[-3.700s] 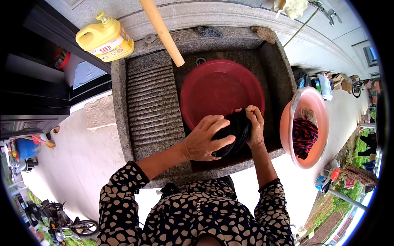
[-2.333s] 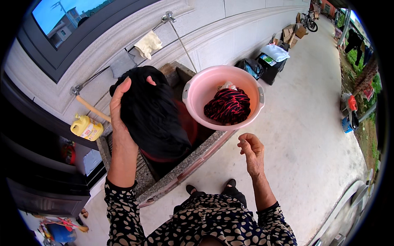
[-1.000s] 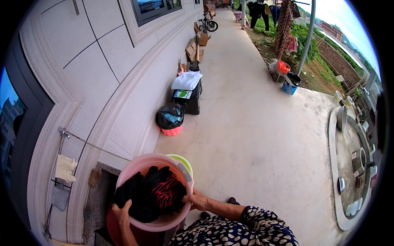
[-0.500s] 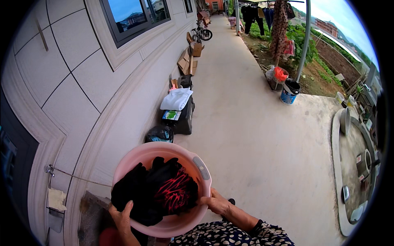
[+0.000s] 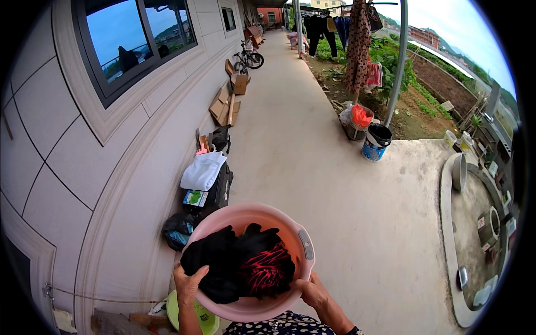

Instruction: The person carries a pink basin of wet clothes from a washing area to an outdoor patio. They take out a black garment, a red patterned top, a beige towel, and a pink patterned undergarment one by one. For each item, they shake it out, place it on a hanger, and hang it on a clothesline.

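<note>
A round pink basin (image 5: 258, 210) is held in front of my body, one hand at each side. Inside lie dark clothes (image 5: 223, 262), black with a patch of red pattern at the right. My left hand (image 5: 190, 279) grips the lower left rim, its thumb laid over the edge against the black cloth. At the lower right rim my right hand (image 5: 314, 290) is closed on the basin, thumb on the inner side. The fingers under the basin are hidden on both sides.
Along the wall at left stand a black bag (image 5: 179, 230), a black box (image 5: 219, 187) topped by white cloth (image 5: 204, 171), cardboard (image 5: 226, 103) and a bicycle (image 5: 247, 57). Right are a bucket (image 5: 376, 142), a post (image 5: 399, 67), hanging clothes (image 5: 357, 50) and a curbed basin (image 5: 446, 223). A green tub (image 5: 207, 319) sits below.
The basin has shifted right in the view, with both hands still on it. The wall things have come nearer and moved left, and a green tub now shows at the lower left.
</note>
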### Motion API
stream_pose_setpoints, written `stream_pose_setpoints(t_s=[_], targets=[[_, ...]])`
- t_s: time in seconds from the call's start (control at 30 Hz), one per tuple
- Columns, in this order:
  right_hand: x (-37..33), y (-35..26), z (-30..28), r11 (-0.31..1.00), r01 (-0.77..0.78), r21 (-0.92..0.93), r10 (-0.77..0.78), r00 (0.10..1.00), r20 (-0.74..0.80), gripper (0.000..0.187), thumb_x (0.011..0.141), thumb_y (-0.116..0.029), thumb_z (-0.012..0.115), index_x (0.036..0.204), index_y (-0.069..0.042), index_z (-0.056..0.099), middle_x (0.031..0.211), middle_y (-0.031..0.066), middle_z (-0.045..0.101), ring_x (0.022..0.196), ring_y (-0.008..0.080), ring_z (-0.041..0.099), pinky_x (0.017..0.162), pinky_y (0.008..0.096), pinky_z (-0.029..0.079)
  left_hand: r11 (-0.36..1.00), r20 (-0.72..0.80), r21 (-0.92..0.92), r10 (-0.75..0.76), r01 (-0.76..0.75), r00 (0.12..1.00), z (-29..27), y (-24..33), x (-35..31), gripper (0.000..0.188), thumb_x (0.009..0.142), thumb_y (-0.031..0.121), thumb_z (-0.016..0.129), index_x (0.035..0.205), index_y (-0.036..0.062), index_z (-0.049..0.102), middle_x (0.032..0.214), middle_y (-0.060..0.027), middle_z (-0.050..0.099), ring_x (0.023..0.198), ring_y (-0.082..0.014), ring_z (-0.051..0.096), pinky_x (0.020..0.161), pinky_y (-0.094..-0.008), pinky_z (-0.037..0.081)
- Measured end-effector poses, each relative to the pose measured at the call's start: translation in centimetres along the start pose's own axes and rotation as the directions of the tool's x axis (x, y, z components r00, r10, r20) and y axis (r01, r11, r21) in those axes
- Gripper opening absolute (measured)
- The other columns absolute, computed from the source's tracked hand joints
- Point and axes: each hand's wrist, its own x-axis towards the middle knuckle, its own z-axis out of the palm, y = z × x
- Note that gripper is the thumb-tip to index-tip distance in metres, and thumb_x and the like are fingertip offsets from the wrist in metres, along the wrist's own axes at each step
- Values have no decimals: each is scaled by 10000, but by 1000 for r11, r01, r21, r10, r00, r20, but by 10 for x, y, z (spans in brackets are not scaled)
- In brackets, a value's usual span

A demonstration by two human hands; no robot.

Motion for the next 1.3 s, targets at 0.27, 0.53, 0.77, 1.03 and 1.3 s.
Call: stream_pose_setpoints(t_s=[0.27,0.53,0.77,1.03,1.3], targets=[[123,-84,-55,985,99,142,-74,982,-174,380,655,-119,593,996,31,516,788,77,554,623,165,537,518,287,430,990,193,91,86,-105,977,142,10,169,349,650,121,760,933,-48,643,861,-81,642,760,-145,589,735,-269,471],[238,-178,-101,941,297,160,-223,905,-363,364,643,-69,539,989,38,508,765,51,527,634,144,525,536,263,407,989,374,63,98,-130,922,282,32,324,338,652,170,771,911,-20,663,863,-110,637,819,-194,588,763,-309,461],[376,-266,-152,924,289,250,-190,915,-355,370,646,-63,567,993,41,490,830,74,527,723,167,537,624,283,443,987,306,66,120,-147,944,394,24,449,330,645,164,766,873,-46,652,834,-107,633,749,-183,597,721,-297,469],[567,-387,-195,990,110,92,-99,988,-116,353,675,-136,587,1000,-4,545,757,57,574,622,148,540,533,269,432,998,50,-29,64,-62,997,469,42,591,271,665,-3,723,907,-67,619,826,-65,628,684,-111,579,645,-225,510],[763,-482,-204,996,73,48,-72,997,-18,345,689,-113,602,1003,11,531,762,67,555,600,162,533,498,279,437,993,-19,-118,19,-21,1000,542,43,768,327,640,27,743,940,-55,640,906,-89,587,754,-156,588,661,-253,513]])
